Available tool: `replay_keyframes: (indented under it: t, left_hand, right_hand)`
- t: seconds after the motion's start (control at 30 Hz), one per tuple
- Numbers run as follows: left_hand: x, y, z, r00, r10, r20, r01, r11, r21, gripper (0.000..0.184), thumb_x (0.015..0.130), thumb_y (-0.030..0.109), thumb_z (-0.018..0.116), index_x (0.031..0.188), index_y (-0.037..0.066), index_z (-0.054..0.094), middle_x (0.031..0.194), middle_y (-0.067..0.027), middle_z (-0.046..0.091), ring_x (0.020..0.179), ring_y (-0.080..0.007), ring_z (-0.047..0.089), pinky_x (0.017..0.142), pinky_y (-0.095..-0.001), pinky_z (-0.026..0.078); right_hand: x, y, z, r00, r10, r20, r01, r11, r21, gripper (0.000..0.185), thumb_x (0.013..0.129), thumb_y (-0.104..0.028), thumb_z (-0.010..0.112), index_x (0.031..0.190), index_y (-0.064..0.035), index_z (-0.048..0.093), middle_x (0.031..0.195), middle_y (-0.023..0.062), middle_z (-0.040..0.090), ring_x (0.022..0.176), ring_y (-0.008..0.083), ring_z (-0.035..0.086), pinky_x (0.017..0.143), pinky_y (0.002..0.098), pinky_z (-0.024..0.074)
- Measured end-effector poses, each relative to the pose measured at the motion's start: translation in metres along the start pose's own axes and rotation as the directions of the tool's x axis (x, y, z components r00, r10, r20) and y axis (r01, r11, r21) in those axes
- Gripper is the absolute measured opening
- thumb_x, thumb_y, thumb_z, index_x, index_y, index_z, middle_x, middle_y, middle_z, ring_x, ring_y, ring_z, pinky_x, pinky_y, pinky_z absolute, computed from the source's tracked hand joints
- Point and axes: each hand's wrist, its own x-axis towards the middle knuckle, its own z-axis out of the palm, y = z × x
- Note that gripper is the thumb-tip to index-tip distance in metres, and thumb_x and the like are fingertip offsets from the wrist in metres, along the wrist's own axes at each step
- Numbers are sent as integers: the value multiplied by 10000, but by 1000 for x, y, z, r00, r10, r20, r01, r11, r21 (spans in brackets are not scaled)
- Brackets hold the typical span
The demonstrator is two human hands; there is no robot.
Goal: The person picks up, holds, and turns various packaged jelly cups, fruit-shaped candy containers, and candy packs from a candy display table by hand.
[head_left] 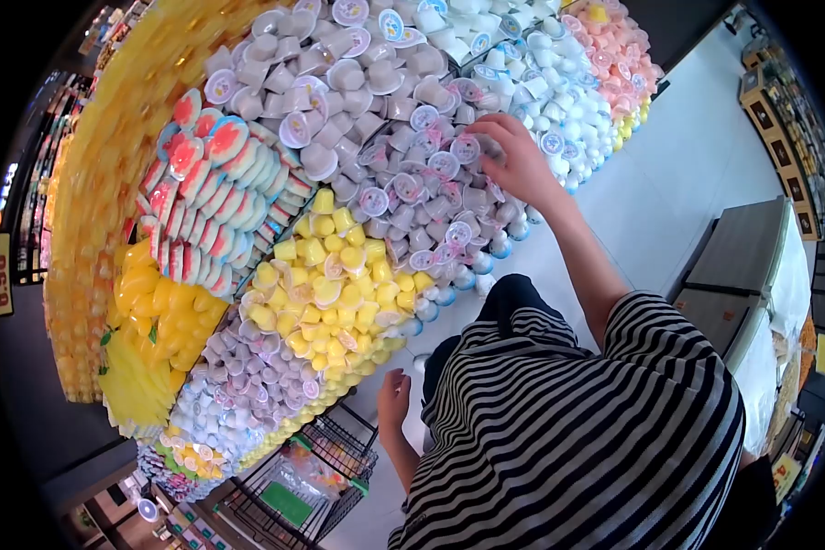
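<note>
My right hand [515, 163] reaches over a heap of pale purple jelly cups [399, 188] with printed round lids. Its thumb and fingers are bent and apart, close to a lidded cup [466, 148]; nothing shows held between them. Whether the fingertips touch the cups is hard to make out. Low at my side hangs my left hand [394, 398], loosely curled with no object visible in it. Yellow jelly cups [330, 284] lie in the section beside the purple ones, and white-blue cups [559, 110] fill the section on the other side.
Red-and-white packs [220, 197] stand stacked in rows, with yellow mango-shaped items [160, 298] below them. A black shopping cart [316, 477] holding bagged goods is at the bottom left. Grey floor [632, 174] runs along the display, and grey cabinets [733, 247] stand at right.
</note>
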Motion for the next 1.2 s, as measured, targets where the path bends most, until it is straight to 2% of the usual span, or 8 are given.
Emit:
replay_keyframes:
  t: [0.33, 0.5, 0.67, 0.83, 0.87, 0.97, 1.17, 1.2]
  left_hand:
    - [-12, 186, 15, 977, 210, -43, -204, 972, 114, 313, 983, 126, 664, 1274, 21, 623, 1202, -142, 707, 1101, -277, 687, 905, -387, 553]
    - [-6, 272, 6, 912, 401, -86, -383, 908, 172, 258, 937, 32, 659, 1194, 40, 644, 1172, -174, 691, 1062, -369, 683, 930, -395, 539]
    - [6, 315, 18, 786, 588, -191, -583, 808, 86, 270, 872, -37, 697, 1133, 24, 667, 1218, -142, 675, 1027, -321, 691, 927, -376, 544]
    - [20, 361, 41, 825, 444, -351, -556, 749, -359, 405, 814, -36, 764, 1198, -3, 638, 1366, -148, 548, 1243, -223, 555, 990, -371, 501]
    - [23, 361, 39, 829, 470, -303, -545, 800, -251, 490, 788, -16, 797, 1246, 30, 629, 1366, -139, 532, 1196, -243, 589, 959, -363, 520]
    - [32, 342, 39, 812, 559, -171, -539, 829, 149, 526, 769, 10, 826, 1256, 60, 633, 1316, -131, 546, 1130, -267, 615, 908, -354, 538]
    - [22, 328, 49, 850, 464, -251, -481, 877, -9, 462, 825, -25, 776, 1257, 38, 623, 1119, -103, 630, 964, -221, 646, 843, -308, 543]
    - [22, 320, 50, 868, 430, -249, -467, 877, -114, 457, 834, -38, 762, 1262, 25, 612, 1125, -91, 641, 958, -191, 640, 851, -293, 532]
  right_hand:
    - [17, 40, 14, 947, 225, 230, -271, 943, 195, 240, 837, -147, 803, 1040, -59, 709, 1098, 98, 676, 947, 255, 635, 841, 349, 496]
    - [22, 34, 9, 982, 189, 13, -175, 876, 449, 150, 897, -123, 770, 973, -59, 658, 1071, 64, 701, 894, 165, 652, 781, 311, 508]
    - [6, 16, 7, 888, 449, 98, -285, 370, 884, 116, 974, -61, 695, 985, -59, 580, 1086, 32, 695, 932, 77, 630, 790, 245, 511]
    - [-42, -32, 8, 765, 140, 629, -642, 260, 722, 211, 885, -142, 820, 901, -70, 623, 1023, 2, 680, 898, 64, 622, 714, 229, 501]
    - [-47, -39, 6, 763, 47, 645, -588, 466, 662, 207, 874, -146, 830, 884, -68, 639, 979, -4, 674, 886, 77, 621, 732, 244, 497]
    - [-77, -40, 26, 615, -67, 785, -691, 434, 579, 169, 901, -124, 799, 960, -44, 662, 1052, 12, 673, 958, 101, 623, 855, 289, 511]
    - [-80, -30, 21, 506, -169, 846, -858, 0, 513, 229, 887, -69, 781, 1094, -34, 690, 1073, 28, 680, 960, 123, 649, 891, 308, 528]
    - [-77, -24, 21, 557, -243, 794, -805, 78, 588, 307, 892, -33, 756, 1188, -32, 673, 1140, 32, 667, 1003, 125, 643, 925, 312, 531]
